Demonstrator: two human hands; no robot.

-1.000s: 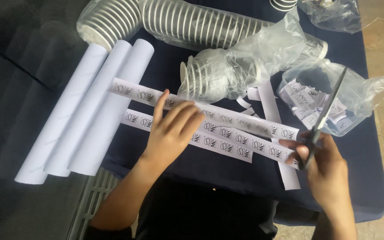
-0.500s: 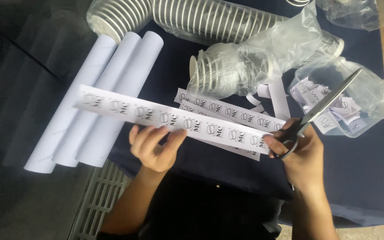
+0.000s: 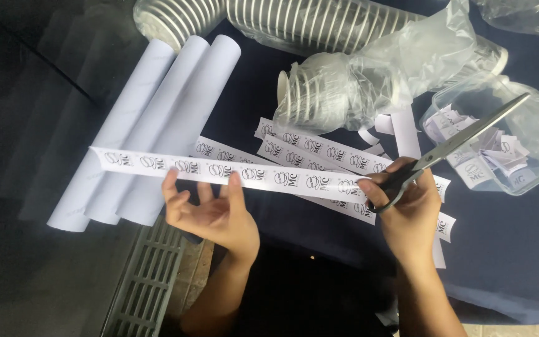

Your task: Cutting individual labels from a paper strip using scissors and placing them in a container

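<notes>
A long white paper strip (image 3: 219,168) printed with a row of dark logos is held up level above the table. My left hand (image 3: 210,212) is under its middle, palm up, with fingertips on the strip. My right hand (image 3: 407,209) grips black-handled scissors (image 3: 463,140), whose shut blades point up to the right, and pinches the strip's right end against the handle. More printed strips (image 3: 319,146) lie flat on the dark blue tablecloth (image 3: 519,249) behind the raised one.
Three white paper rolls (image 3: 151,125) lie side by side at the left. Stacks of paper cups in plastic wrap (image 3: 319,93) lie at the back. A clear bag of cut labels (image 3: 500,143) sits at the right. A metal floor grate (image 3: 151,281) shows below the table's edge.
My left hand was pressing flat on the strips; it has since lifted one strip off the table and carried it leftward. My right hand with the scissors took hold of the strip's right end.
</notes>
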